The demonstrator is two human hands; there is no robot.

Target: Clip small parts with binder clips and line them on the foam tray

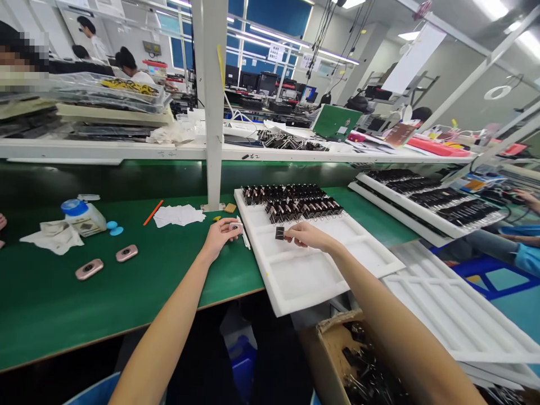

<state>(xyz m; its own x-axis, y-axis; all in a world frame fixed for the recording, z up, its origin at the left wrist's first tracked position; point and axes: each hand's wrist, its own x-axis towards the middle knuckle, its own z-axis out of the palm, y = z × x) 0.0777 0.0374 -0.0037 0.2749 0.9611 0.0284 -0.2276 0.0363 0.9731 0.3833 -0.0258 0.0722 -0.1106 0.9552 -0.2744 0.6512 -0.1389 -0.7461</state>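
Observation:
Between the fingers of my left hand (219,237) is a small pink device (236,226) with a dark round spot, held just above the green mat by the tray's left edge. My right hand (307,234) pinches a black binder clip (279,233) over the white foam tray (304,275). Rows of black binder clips (295,210) with pinkish pieces in them fill the tray's far part. Two more pink devices, one nearer (89,269) and one farther (127,253), lie on the mat at the left.
A white bottle with a blue cap (83,216), crumpled tissue (54,236), an orange stick (153,212) and white paper (179,216) lie on the mat. Below sits a cardboard box (331,349) of binder clips. Another loaded tray (422,208) is at right, near a co-worker's arm.

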